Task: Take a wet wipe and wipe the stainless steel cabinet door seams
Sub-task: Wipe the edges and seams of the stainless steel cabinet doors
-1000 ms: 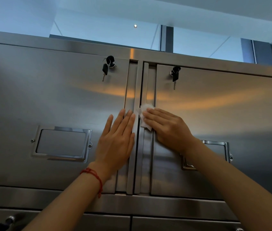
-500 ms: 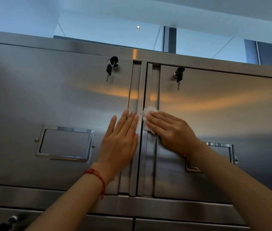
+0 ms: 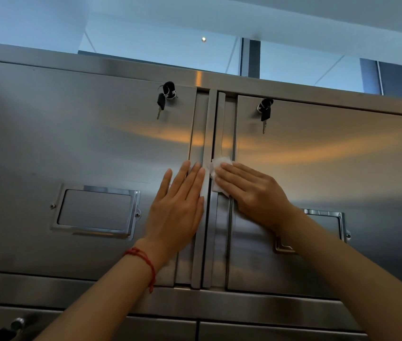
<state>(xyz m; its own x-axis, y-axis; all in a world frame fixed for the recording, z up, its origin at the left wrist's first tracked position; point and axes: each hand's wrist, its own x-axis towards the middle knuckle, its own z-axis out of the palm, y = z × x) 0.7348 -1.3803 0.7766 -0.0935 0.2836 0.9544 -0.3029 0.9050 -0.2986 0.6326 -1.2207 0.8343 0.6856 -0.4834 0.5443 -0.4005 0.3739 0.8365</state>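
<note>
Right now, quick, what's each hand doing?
Left hand: open, flat on the left cabinet door, holding nothing.
Right hand: open, straight fingers pressing the wet wipe onto the door seam.

We see our two forearms bare, with no sleeves reaching into view. Around our left wrist sits a thin red braided string bracelet (image 3: 143, 260), its knotted tail hanging below the wrist.

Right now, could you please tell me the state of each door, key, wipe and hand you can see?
Left door: closed, key hanging in lock.
Right door: closed, key in lock.
Wet wipe: pressed flat near the centre seam.
Right hand: flat on wipe.
Left hand: flat on left door.
</note>
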